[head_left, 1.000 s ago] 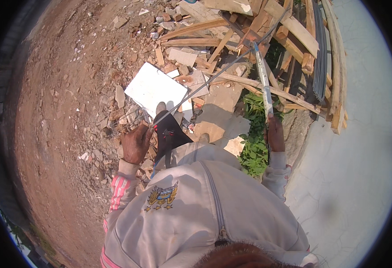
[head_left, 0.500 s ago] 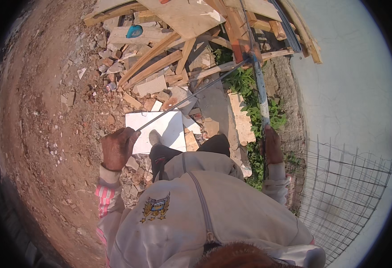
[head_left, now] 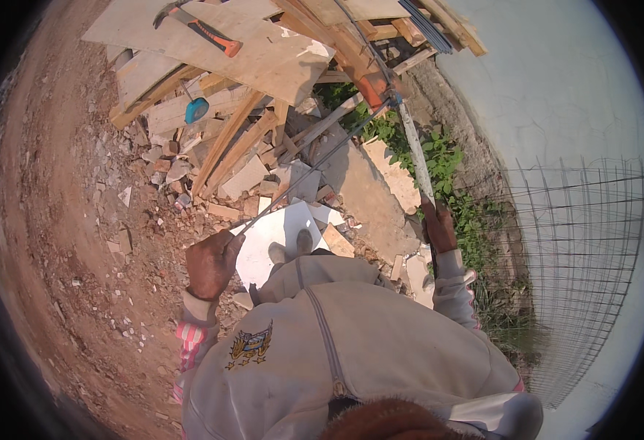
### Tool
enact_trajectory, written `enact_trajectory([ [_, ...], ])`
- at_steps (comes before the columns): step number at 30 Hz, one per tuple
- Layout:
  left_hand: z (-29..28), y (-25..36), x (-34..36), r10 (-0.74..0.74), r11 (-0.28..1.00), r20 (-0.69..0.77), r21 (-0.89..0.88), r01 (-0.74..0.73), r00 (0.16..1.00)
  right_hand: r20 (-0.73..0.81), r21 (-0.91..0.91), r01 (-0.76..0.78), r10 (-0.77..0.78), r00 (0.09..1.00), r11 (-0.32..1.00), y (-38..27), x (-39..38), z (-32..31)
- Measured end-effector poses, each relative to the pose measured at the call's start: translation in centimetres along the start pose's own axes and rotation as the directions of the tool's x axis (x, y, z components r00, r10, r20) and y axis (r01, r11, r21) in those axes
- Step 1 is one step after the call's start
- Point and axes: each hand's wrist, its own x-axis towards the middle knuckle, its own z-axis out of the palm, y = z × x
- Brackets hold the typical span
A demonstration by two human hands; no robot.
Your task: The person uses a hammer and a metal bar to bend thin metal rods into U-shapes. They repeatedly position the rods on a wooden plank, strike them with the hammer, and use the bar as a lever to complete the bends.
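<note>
My left hand (head_left: 212, 265) is closed round the near end of a thin dark metal rod (head_left: 288, 192). The rod slants up and right to the orange-stained end (head_left: 372, 89) of a wooden beam. On the right, my right hand (head_left: 440, 224) is wrapped round the lower part of a whitish, worn pipe (head_left: 414, 150). The pipe's far end meets the rod at the beam's end; how they join is too small to tell. Another stretch of dark bar runs along the beam toward the top edge.
A claw hammer (head_left: 203, 31) lies on a plywood board (head_left: 263, 73); a teal tape measure (head_left: 196, 110) hangs or rests below it. Timber and rubble surround my feet, which stand by a white board (head_left: 263, 253). Plants (head_left: 439, 158), wire mesh (head_left: 578, 249) and a pale wall (head_left: 571, 88) line the right.
The view has shifted, bringing the hammer into sight. My left hand has come slightly nearer my body with the rod end, and my feet now show close together. Both grips stay the same.
</note>
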Motion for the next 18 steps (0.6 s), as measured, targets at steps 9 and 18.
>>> enact_trajectory([
  [9, -3.3, -1.6, 4.6, -0.027, 0.985, 0.146, -0.165, 0.051, 0.989, -0.027, -0.020, 0.070, -0.071, 0.997, 0.997, -0.4, -0.8, 1.0],
  [18, -7.5, -10.0, 19.0, 0.186, 0.976, 0.305, -0.170, -0.139, 0.934, -0.343, -0.163, -0.032, -0.026, 0.939, 0.986, -1.7, -4.6, 10.1],
])
